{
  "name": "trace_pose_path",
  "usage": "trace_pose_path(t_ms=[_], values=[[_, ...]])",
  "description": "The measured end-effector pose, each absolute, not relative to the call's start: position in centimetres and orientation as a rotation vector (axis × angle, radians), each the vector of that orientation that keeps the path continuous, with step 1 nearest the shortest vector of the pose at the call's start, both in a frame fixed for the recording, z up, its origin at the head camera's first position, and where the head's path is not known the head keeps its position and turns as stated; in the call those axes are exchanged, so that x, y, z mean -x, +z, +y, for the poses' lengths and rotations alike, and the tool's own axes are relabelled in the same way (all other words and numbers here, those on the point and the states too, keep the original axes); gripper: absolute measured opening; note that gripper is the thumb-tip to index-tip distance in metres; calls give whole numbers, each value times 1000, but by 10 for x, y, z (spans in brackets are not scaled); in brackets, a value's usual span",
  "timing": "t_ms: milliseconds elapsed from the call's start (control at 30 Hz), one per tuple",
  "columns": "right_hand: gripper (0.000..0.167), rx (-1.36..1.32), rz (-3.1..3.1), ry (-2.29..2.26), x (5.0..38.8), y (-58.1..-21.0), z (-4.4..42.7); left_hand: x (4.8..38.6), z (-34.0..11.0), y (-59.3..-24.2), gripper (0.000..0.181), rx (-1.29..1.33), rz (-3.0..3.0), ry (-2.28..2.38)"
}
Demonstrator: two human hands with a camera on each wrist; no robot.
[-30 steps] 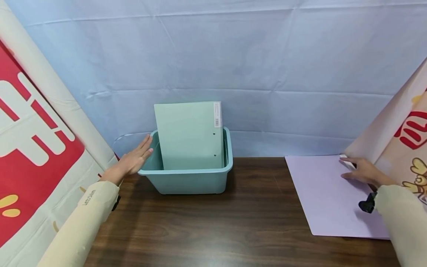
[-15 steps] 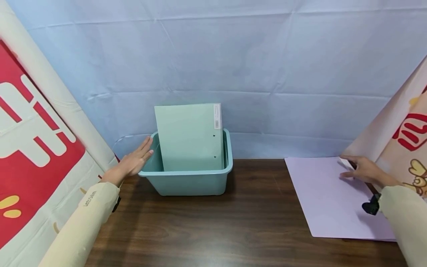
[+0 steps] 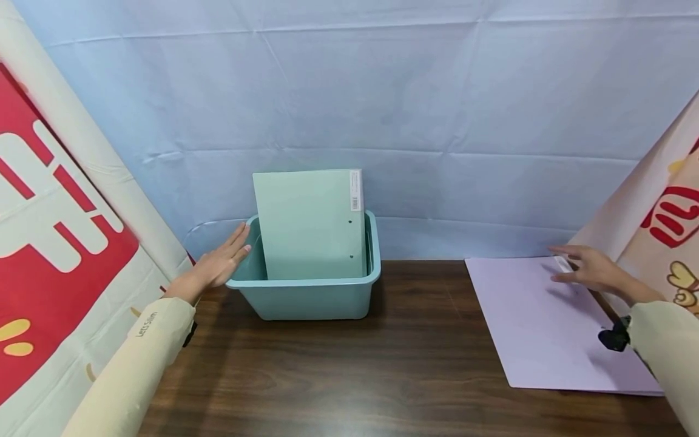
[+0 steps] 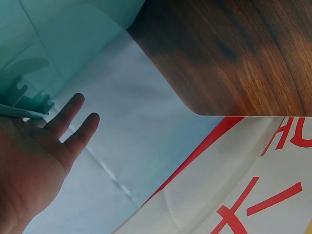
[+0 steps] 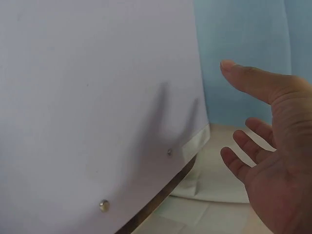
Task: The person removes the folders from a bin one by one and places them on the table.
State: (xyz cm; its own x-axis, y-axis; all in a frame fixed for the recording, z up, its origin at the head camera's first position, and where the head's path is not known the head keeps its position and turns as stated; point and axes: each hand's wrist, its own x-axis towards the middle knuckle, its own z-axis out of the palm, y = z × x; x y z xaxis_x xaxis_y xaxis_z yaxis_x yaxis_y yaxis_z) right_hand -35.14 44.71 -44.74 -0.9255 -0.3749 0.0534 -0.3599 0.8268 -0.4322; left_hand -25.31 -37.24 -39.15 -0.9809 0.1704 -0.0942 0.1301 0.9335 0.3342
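Note:
A teal plastic basin (image 3: 317, 300) stands on the table with a mint-green ring binder (image 3: 311, 224) upright in it. My left hand (image 3: 221, 261) lies against the basin's left rim with straight fingers; the left wrist view shows the same hand (image 4: 39, 165) beside the basin wall (image 4: 73, 29). At the right a lilac binder (image 3: 540, 328) lies flat, a white label at its far right corner. Just above that corner is my right hand (image 3: 595, 273), its fingers spread and holding nothing. In the right wrist view this hand (image 5: 282, 161) is apart from the lilac binder (image 5: 97, 97), which shows metal rivets.
The dark wooden table (image 3: 382, 376) reaches back to a pale blue cloth backdrop (image 3: 409, 109). Printed cloths hang on both sides, a red and white one (image 3: 98, 285) at the left and a cream one (image 3: 677, 243) at the right.
My right hand has come away from the lilac binder's far right corner, and its wrist has shifted slightly right, uncovering more of the right edge. The left hand, basin and mint-green binder stay put.

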Motion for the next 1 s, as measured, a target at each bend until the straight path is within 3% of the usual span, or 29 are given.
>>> trace_pose_path(t_ms=[1000], values=[[71,944,2981,-787,348,-409,388,254,-374,-392,70,-272,2985,462]])
